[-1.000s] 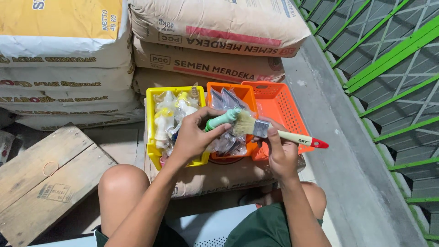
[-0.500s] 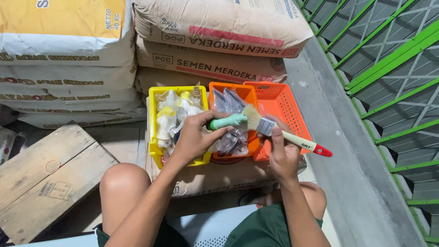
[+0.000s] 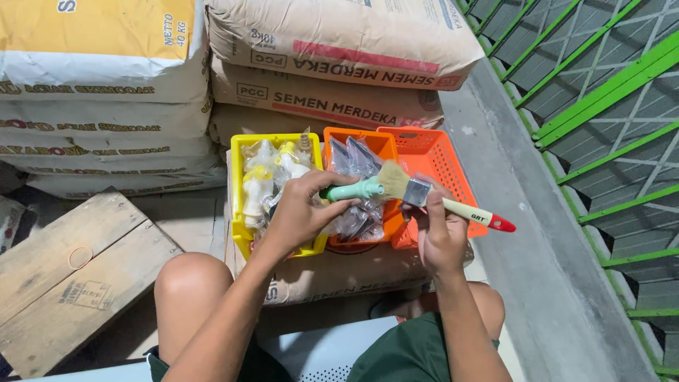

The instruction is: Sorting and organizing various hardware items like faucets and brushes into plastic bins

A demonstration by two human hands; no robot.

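My left hand (image 3: 300, 212) grips a pale green tool handle (image 3: 353, 189) that points right, over the baskets. My right hand (image 3: 438, 237) holds a paintbrush (image 3: 442, 205) with pale bristles, a metal ferrule and a cream handle with a red tip. The bristles touch the end of the green handle. Below my hands stand a yellow basket (image 3: 237, 191) of small plastic-wrapped white and yellow parts, an orange basket (image 3: 385, 148) of clear packets, and a second orange basket (image 3: 442, 166).
The baskets rest on a brown sack (image 3: 339, 272) in front of my knees. Stacked cement sacks (image 3: 332, 64) rise behind them, white and yellow sacks (image 3: 99, 92) at the left. A wooden board (image 3: 71, 276) lies lower left. A concrete ledge (image 3: 537, 269) and green railing (image 3: 608, 141) run along the right.
The brush has swung slightly over the green handle's end, its bristles shifting right and a little down while its red tip stayed near the same place. My left hand stayed put.
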